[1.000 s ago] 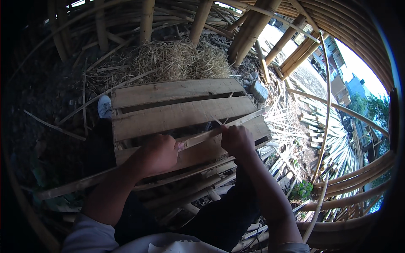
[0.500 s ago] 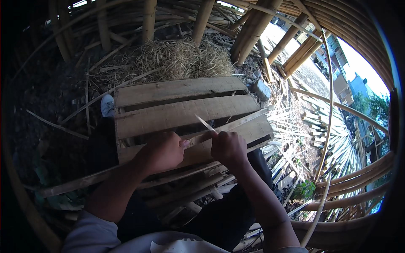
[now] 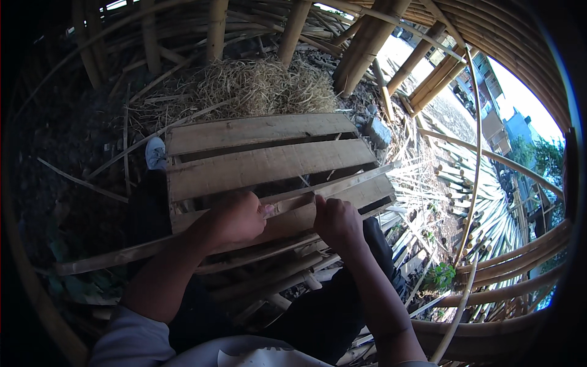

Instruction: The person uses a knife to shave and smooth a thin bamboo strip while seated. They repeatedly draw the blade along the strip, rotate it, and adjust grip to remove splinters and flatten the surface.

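A long, flat bamboo strip (image 3: 356,178) slants across my lap, from the lower left up to the right over a slatted wooden bench (image 3: 263,129). My left hand (image 3: 239,217) is closed around it near the middle, thumb along the strip. Just to the right, my right hand (image 3: 338,221) makes a fist close against the strip, gripping a knife. Its pointed blade showed a moment ago; now it hardly shows, and the handle is hidden inside the fist.
Dry shavings (image 3: 263,85) are heaped beyond the bench. Bamboo posts (image 3: 370,46) stand behind, and a grey block (image 3: 378,132) lies at the bench's far right corner. Many cut bamboo poles (image 3: 483,211) lie on the ground at right. A white shoe (image 3: 156,153) is left of the bench.
My right hand has moved slightly right and down along the strip, and the knife blade has turned nearly out of sight. My left hand stays in place on the strip.
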A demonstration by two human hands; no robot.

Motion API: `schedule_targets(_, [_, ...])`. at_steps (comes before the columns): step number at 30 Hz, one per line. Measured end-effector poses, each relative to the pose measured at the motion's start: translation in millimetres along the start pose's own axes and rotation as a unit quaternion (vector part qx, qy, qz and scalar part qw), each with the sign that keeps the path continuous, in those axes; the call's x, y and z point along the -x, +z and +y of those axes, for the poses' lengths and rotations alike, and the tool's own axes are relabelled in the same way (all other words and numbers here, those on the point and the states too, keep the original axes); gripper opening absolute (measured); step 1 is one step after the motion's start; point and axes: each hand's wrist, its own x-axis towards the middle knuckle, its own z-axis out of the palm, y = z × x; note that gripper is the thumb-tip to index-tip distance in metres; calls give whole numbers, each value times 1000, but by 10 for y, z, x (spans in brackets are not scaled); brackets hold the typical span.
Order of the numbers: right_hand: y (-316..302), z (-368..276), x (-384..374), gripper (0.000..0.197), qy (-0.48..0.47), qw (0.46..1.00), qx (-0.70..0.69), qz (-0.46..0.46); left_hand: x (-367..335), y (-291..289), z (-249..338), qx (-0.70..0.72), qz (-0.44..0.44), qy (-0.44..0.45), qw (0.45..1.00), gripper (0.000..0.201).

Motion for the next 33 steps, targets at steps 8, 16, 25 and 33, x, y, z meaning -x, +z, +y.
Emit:
schedule_targets(8, [-268,20,-98,27,-43,973,-226,-14,10,-215,-5,35,40,-28,998,52])
schedule_targets(16, [-401,140,-912,29,-93,961,-258,18,74,-402,-89,18,104,-17,994,43])
schedule_targets(25, [6,519,-1080,47,41,985,-167,24,319,-346,-193,-72,108,18,991,25])
schedule_targets(33, [-120,621,-1105,59,115,991,-63,-15,429,-297,-225,-95,85,-39,991,27])
